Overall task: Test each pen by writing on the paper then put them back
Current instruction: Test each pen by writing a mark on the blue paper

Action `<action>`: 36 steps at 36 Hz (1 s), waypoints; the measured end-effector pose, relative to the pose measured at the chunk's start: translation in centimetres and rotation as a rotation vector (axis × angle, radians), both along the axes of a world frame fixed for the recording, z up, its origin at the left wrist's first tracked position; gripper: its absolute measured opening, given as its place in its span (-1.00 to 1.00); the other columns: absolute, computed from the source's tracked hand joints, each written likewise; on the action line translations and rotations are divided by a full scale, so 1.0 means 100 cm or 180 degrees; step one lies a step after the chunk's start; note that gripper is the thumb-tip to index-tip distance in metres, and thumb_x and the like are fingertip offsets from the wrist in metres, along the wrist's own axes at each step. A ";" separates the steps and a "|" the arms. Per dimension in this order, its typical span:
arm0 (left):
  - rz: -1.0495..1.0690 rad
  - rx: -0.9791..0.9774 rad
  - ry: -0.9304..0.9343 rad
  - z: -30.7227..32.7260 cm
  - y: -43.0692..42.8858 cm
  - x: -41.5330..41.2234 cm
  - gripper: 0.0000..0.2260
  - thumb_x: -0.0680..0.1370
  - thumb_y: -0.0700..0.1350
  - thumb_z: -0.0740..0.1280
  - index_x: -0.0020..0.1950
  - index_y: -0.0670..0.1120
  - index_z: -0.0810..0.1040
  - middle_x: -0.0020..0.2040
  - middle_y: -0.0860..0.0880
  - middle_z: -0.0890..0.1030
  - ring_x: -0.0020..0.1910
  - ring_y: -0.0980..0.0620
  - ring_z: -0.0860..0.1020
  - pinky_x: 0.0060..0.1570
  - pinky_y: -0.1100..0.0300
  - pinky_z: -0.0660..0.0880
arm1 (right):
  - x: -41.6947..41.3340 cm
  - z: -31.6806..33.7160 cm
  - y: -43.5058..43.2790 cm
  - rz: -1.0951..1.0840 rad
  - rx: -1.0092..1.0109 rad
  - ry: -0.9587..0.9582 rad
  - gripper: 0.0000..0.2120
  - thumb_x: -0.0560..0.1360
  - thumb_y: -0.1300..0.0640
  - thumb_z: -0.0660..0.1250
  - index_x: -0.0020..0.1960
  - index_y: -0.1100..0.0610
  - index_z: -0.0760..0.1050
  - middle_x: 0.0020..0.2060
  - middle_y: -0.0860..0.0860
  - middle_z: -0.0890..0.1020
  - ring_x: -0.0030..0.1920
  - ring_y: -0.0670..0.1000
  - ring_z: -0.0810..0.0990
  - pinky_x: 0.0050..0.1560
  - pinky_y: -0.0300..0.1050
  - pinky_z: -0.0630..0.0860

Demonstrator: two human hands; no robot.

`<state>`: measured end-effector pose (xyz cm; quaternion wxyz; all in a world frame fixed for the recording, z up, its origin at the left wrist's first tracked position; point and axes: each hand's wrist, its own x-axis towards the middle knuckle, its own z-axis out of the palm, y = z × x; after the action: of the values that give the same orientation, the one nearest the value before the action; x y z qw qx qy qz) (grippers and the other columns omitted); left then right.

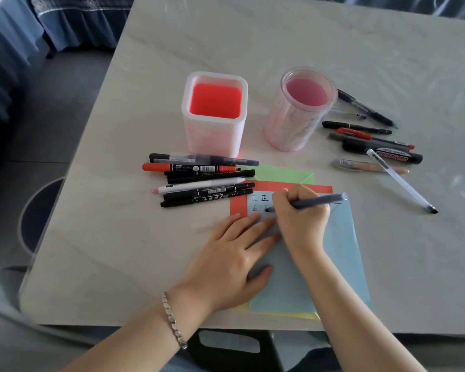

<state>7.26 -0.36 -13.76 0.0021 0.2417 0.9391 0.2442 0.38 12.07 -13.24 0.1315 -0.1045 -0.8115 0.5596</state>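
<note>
Right hand (301,220): we see fingers curled round a grey-blue pen (317,202), tip on the blue paper (338,251).
Left hand (226,261): flat, fingers straight, pressing that paper's left edge.
Spare pens: left pile (210,175) beside the paper, right pile (381,153) by the round holder (293,124).

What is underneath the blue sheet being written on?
A red sheet shows beyond the blue sheet at top and left, a yellow sheet at the bottom. Their extent underneath is covered.
</note>
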 end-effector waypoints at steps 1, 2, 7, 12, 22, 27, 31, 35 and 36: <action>-0.0001 -0.0001 0.0001 0.000 0.000 0.000 -0.59 0.46 0.06 0.22 0.26 -0.02 0.53 0.32 -0.02 0.49 0.34 -0.02 0.34 0.39 0.08 0.12 | 0.000 0.000 0.000 0.0008 0.0046 0.0002 -0.56 0.35 0.36 0.30 -0.53 0.06 0.15 -0.64 -0.09 0.29 -0.52 -0.11 0.25 -0.46 -0.33 0.20; -0.0005 0.0000 -0.0003 0.000 0.000 0.000 -0.59 0.46 0.06 0.22 0.27 -0.02 0.53 0.32 -0.02 0.48 0.34 -0.02 0.34 0.39 0.07 0.13 | 0.000 0.000 -0.001 0.0001 0.0080 0.0007 -0.56 0.35 0.36 0.30 -0.53 0.06 0.15 -0.64 -0.08 0.28 -0.51 -0.10 0.25 -0.46 -0.32 0.20; -0.0016 -0.0030 -0.0030 -0.001 0.000 0.000 -0.59 0.46 0.07 0.22 0.27 -0.01 0.53 0.33 -0.01 0.47 0.35 -0.02 0.33 0.40 0.09 0.11 | 0.000 0.001 -0.001 -0.0210 0.0112 0.0009 -0.69 0.26 0.19 0.21 -0.52 0.03 0.12 -0.64 -0.07 0.23 -0.48 -0.08 0.21 -0.43 -0.24 0.20; -0.0045 -0.0038 -0.0048 -0.001 0.000 0.000 -0.59 0.46 0.06 0.23 0.27 -0.02 0.53 0.33 -0.01 0.48 0.35 -0.01 0.33 0.41 0.10 0.08 | 0.000 0.001 0.000 -0.0233 0.0039 0.0039 -0.67 0.27 0.23 0.21 -0.52 0.03 0.10 -0.63 -0.08 0.28 -0.50 -0.10 0.20 -0.44 -0.28 0.18; 0.0124 0.0333 0.0398 -0.002 -0.006 0.002 -0.73 0.51 -0.13 0.18 0.11 -0.13 0.60 0.24 -0.09 0.55 0.27 -0.03 0.39 0.33 0.09 0.20 | 0.001 0.017 0.002 -0.0336 -0.0644 -0.0144 -0.64 0.46 0.30 0.30 -0.48 0.16 0.31 -0.64 -0.06 0.38 -0.55 -0.22 0.33 -0.44 -0.43 0.29; 0.0919 0.0193 0.0598 0.005 -0.017 0.002 -0.71 0.44 -0.19 0.18 0.09 -0.15 0.58 0.12 -0.09 0.57 0.11 -0.05 0.43 0.13 0.10 0.29 | 0.003 0.025 0.017 -0.0205 -0.0808 -0.0349 -0.68 0.47 0.21 0.33 -0.42 0.18 0.32 -0.61 0.03 0.38 -0.64 -0.15 0.27 -0.57 -0.35 0.22; 0.1489 -0.0082 0.0365 0.009 -0.029 0.001 -0.75 0.46 -0.10 0.22 0.05 -0.16 0.58 0.01 -0.07 0.55 -0.02 -0.04 0.41 -0.01 0.10 0.32 | 0.007 0.031 0.033 0.0010 -0.0671 -0.0525 -0.74 0.47 0.19 0.34 -0.36 0.17 0.39 -0.69 -0.12 0.42 -0.63 -0.16 0.31 -0.56 -0.36 0.24; 0.1486 -0.0151 0.0354 0.011 -0.041 -0.002 -0.90 0.45 -0.16 0.33 -0.15 -0.18 0.58 -0.17 -0.07 0.52 -0.18 -0.08 0.47 -0.18 0.07 0.46 | 0.013 0.036 0.046 0.0175 -0.0534 -0.0637 -0.71 0.45 0.17 0.37 -0.36 0.19 0.35 -0.69 -0.11 0.40 -0.59 -0.15 0.36 -0.55 -0.39 0.23; 0.1490 -0.0100 0.0296 0.011 -0.043 -0.003 -0.94 0.41 -0.24 0.42 -0.16 -0.20 0.58 -0.19 -0.08 0.53 -0.21 -0.11 0.50 -0.20 0.08 0.49 | 0.015 0.038 0.049 0.0206 -0.0529 -0.0657 -0.71 0.45 0.17 0.38 -0.37 0.19 0.34 -0.68 -0.10 0.39 -0.60 -0.16 0.34 -0.55 -0.40 0.22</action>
<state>6.94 -4.62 -12.62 -0.0941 0.0284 0.9723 0.2120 1.88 16.99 -9.48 0.0201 -0.1458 -0.7746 0.6151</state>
